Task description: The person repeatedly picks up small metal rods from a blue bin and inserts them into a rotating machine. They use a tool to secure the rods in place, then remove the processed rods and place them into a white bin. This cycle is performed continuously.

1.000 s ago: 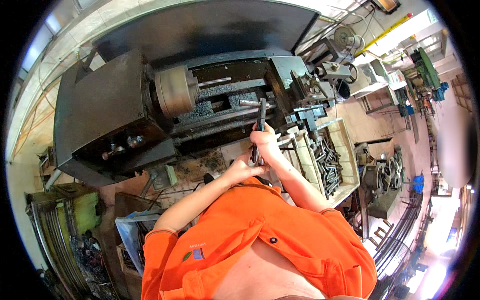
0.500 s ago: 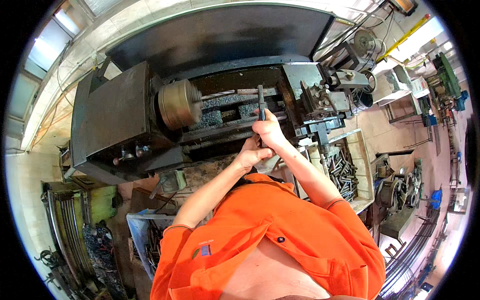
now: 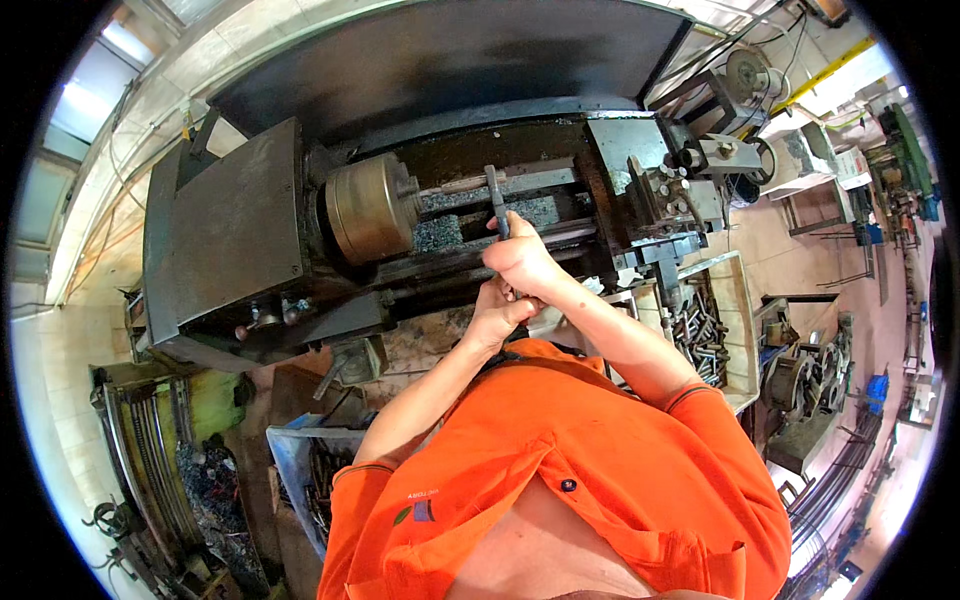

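Observation:
My right hand is closed around a narrow dark metal tool, whose far end points up and away over the lathe bed. What kind of tool it is cannot be made out. My left hand is just below, nearer my body, with curled fingers meeting the heel of the right hand. Whatever lies in those fingers is hidden. Left of both hands is the lathe's round, brass-coloured chuck. The tool post stands to the right on the carriage.
Metal chips lie in the bed. A pale crate at right holds several metal rods. The headstock fills the left, with levers at its front. A light blue bin stands low left, and a dark guard rises behind.
The tool's far end has swung left and tilts a little, and my right hand has shifted slightly left and down. The lathe and crate appear farther right in view.

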A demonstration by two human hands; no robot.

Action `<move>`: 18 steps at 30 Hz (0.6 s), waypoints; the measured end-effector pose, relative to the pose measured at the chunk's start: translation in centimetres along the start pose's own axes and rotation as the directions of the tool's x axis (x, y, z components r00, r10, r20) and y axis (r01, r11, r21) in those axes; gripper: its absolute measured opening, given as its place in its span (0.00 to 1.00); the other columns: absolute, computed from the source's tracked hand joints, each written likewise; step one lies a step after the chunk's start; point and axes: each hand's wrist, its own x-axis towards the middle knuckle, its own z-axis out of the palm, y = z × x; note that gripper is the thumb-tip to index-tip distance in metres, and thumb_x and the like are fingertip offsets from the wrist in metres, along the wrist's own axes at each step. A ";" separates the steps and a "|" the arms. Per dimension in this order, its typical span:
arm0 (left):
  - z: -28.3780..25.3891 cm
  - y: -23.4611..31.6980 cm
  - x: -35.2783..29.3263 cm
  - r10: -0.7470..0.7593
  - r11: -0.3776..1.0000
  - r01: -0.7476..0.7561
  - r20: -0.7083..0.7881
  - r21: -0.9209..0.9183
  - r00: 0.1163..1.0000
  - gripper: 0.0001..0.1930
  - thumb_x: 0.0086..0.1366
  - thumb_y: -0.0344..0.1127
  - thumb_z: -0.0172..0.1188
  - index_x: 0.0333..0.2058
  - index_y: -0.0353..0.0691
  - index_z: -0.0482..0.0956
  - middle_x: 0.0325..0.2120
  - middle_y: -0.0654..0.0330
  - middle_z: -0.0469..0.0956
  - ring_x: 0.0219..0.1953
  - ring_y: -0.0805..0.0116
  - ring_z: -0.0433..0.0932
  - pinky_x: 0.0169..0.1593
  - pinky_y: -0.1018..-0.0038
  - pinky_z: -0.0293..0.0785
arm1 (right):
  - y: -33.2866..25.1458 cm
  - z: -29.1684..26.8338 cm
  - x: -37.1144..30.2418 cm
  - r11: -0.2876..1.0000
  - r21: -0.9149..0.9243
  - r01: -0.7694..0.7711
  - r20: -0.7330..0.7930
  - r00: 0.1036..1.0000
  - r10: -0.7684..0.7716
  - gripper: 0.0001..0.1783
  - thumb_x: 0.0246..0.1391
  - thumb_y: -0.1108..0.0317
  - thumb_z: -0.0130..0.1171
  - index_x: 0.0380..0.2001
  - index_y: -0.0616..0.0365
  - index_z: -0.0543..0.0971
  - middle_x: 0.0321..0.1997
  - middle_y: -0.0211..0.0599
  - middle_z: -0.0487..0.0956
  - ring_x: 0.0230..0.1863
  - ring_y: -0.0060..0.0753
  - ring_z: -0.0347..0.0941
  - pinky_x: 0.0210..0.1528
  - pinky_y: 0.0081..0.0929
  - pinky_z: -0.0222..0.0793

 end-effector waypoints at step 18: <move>-1.5 0.3 -0.2 0.055 0.998 -0.056 -0.024 -0.022 0.998 0.13 0.41 0.27 0.62 0.29 0.33 0.73 0.21 0.63 0.74 0.23 0.74 0.73 0.23 0.80 0.68 | -0.5 1.3 0.3 1.000 0.020 -0.023 0.041 0.999 0.022 0.19 0.34 0.74 0.51 0.36 0.61 0.66 0.20 0.32 0.65 0.20 0.24 0.61 0.18 0.24 0.57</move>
